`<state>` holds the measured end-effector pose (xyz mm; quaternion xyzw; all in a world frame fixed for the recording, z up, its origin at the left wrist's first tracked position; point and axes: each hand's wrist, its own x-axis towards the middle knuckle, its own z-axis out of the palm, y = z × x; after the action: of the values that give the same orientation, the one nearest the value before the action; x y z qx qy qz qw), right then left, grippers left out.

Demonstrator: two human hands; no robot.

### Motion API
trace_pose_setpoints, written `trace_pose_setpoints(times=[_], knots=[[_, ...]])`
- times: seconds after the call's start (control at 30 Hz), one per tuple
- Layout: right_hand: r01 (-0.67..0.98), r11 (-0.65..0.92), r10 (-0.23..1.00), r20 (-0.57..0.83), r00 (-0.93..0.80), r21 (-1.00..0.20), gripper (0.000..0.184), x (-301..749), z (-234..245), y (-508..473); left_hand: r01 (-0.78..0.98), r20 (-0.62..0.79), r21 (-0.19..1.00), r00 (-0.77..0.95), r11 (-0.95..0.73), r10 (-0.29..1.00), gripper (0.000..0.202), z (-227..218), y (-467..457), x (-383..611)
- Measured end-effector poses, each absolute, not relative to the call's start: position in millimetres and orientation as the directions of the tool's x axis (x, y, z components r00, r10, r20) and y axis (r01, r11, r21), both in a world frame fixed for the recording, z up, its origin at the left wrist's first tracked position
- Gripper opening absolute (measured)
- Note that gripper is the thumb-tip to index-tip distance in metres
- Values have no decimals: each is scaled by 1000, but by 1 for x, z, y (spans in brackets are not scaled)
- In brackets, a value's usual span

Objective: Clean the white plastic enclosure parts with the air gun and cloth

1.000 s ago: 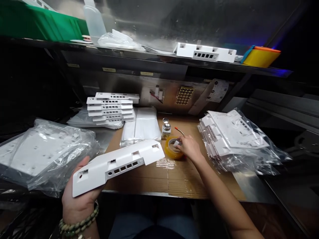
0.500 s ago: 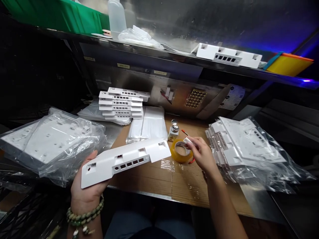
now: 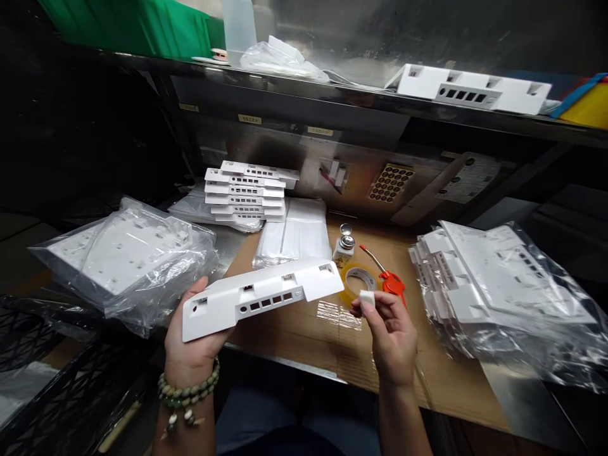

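Since the earlier frame, the right hand (image 3: 395, 339) is drawing back from the tape roll (image 3: 348, 292), pinching a small white block (image 3: 367, 297), probably light. Over the cardboard's (image 3: 304, 342) near-left side, the left hand (image 3: 194, 354) is cradling the white cover (image 3: 266, 296), apparently light, stiff, smooth; its ends are offering good hold. Cardboard is covering the steel table (image 3: 503, 387) beneath a shelf (image 3: 285, 81).

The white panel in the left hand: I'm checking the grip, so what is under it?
The left hand supports the left end of the white panel. Its thumb and lower palm show; the fingers are mostly covered.
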<state>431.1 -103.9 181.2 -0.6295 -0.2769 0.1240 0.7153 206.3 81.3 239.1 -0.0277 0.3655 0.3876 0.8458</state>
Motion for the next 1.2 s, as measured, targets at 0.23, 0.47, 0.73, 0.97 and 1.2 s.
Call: trace_pose_setpoints(times=[0.23,0.47,0.73,0.97,1.2], knots=[[305,124,568,320,758,-944,16,402,176,-105,-684,-654,261,394,681,646,40,248,75,219],[486,233,646,508,571,-842,15,382,184,-98,-779,-605,302,289,549,742,33,256,60,231],[524,317,698,568,436,-791,27,361,210,-84,-824,-459,317,299,469,837,37,262,45,246],[573,418,688,657,308,-705,20,334,236,-64,-776,-421,247,454,581,785,44,260,30,257],[675,440,622,743,248,-593,24,322,232,-61,-764,-464,233,457,602,759,46,266,21,263]])
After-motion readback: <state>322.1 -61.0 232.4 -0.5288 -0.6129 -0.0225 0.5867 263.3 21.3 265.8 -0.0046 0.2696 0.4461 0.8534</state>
